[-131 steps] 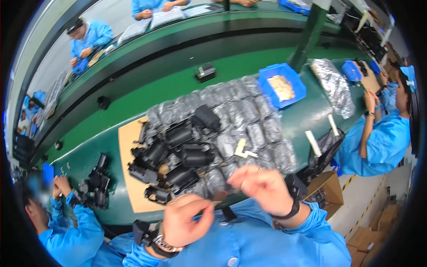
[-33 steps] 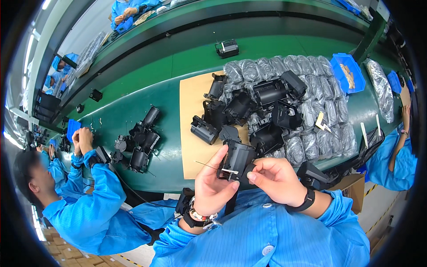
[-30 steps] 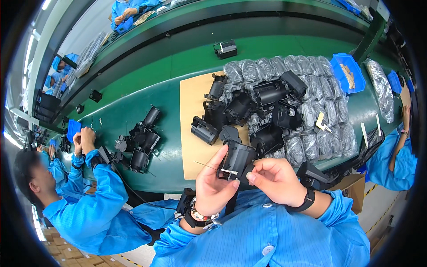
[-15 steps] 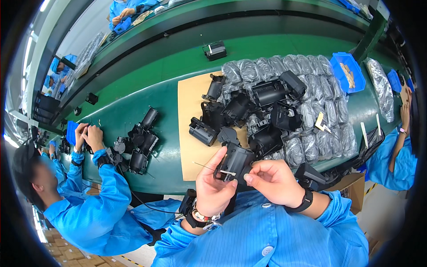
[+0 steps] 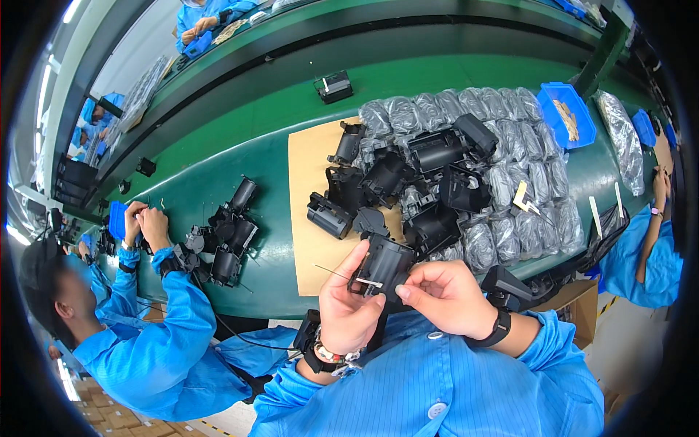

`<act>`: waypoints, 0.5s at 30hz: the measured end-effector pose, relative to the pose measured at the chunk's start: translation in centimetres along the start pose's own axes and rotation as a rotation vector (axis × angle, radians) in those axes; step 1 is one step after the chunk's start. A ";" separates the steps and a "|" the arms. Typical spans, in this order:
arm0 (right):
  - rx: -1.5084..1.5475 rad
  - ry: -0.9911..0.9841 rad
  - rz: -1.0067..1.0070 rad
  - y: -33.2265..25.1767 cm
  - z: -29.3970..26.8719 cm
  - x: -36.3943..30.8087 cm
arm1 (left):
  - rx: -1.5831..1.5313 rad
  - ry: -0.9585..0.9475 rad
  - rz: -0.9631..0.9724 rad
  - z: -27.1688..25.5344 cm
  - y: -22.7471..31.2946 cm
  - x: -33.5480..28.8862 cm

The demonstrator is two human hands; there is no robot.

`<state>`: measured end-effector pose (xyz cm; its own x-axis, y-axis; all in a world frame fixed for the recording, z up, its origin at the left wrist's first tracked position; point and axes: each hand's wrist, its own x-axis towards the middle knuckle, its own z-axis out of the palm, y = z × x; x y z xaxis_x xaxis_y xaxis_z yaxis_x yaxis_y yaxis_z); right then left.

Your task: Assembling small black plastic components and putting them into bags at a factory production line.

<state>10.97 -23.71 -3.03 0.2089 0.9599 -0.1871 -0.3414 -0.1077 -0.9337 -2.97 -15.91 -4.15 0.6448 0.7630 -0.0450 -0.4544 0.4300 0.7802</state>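
Observation:
My left hand (image 5: 344, 317) cradles a black plastic housing (image 5: 387, 262) from below, its thumb and fingers around the left side. A white strip (image 5: 369, 282) lies across the lower part of this housing, and a thin wire (image 5: 331, 272) sticks out to the left. My right hand (image 5: 448, 295) pinches with thumb and forefinger at the lower right edge of the same housing. Whatever lies between those fingertips is too small to make out. Just beyond the hands, several similar black housings (image 5: 431, 227) are heaped on a brown cardboard sheet (image 5: 309, 251) and on bagged parts.
Rows of plastic-bagged dark parts (image 5: 520, 240) cover the bench to the right, with a blue bin (image 5: 568, 131) behind them. A co-worker (image 5: 156, 328) sits at left near another cluster of black housings (image 5: 231, 233). A green conveyor belt (image 5: 437, 69) runs along the back.
The lone black unit on the belt has shifted left. My hands keep nearly the same hold on the housing, with only slight finger movement.

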 end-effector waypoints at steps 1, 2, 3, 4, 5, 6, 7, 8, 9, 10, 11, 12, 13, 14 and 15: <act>0.000 0.001 -0.001 0.0 -0.1 0.0 | 0.000 -0.001 0.000 0.0 0.0 0.0; -0.027 -0.023 0.027 -0.1 -0.3 -0.1 | -0.003 0.001 0.000 0.0 0.0 0.0; -0.055 -0.047 0.055 -0.2 -0.4 -0.1 | -0.006 0.003 0.001 0.0 -0.1 -0.1; -0.054 -0.045 0.055 -0.1 -0.3 -0.1 | -0.006 0.002 0.000 0.0 0.0 -0.1; -0.045 -0.019 0.036 0.0 -0.1 0.0 | 0.004 0.002 0.002 0.0 0.0 -0.1; -0.036 0.007 0.017 0.1 0.0 0.0 | 0.014 0.001 0.003 0.0 0.0 -0.1; -0.035 0.008 0.016 0.0 0.0 0.0 | 0.015 -0.001 0.002 0.1 0.0 -0.1; -0.023 0.006 0.031 -0.1 0.0 -0.1 | 0.018 -0.004 0.009 0.1 0.0 -0.2; -0.012 0.003 0.046 -0.1 0.0 -0.1 | 0.021 -0.008 0.015 0.1 0.0 -0.2; -0.012 0.004 0.046 -0.1 0.0 -0.1 | 0.021 -0.009 0.014 0.1 0.1 -0.2; -0.012 -0.003 0.044 0.0 -0.1 -0.1 | 0.021 -0.019 0.017 0.1 0.1 -0.2; -0.013 -0.011 0.042 0.0 -0.1 -0.1 | 0.022 -0.029 0.020 0.1 0.1 -0.2; -0.012 -0.010 0.042 0.1 -0.1 -0.1 | 0.022 -0.030 0.020 0.1 0.1 -0.2; -0.015 -0.005 0.038 0.2 -0.1 -0.1 | 0.022 -0.032 0.020 0.1 0.1 -0.2; -0.018 0.001 0.034 0.2 -0.1 -0.2 | 0.023 -0.033 0.021 0.1 0.1 -0.2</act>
<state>10.99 -23.91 -3.26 0.1982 0.9554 -0.2190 -0.3316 -0.1449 -0.9322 -3.11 -16.08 -4.05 0.6555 0.7551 -0.0084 -0.4541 0.4031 0.7946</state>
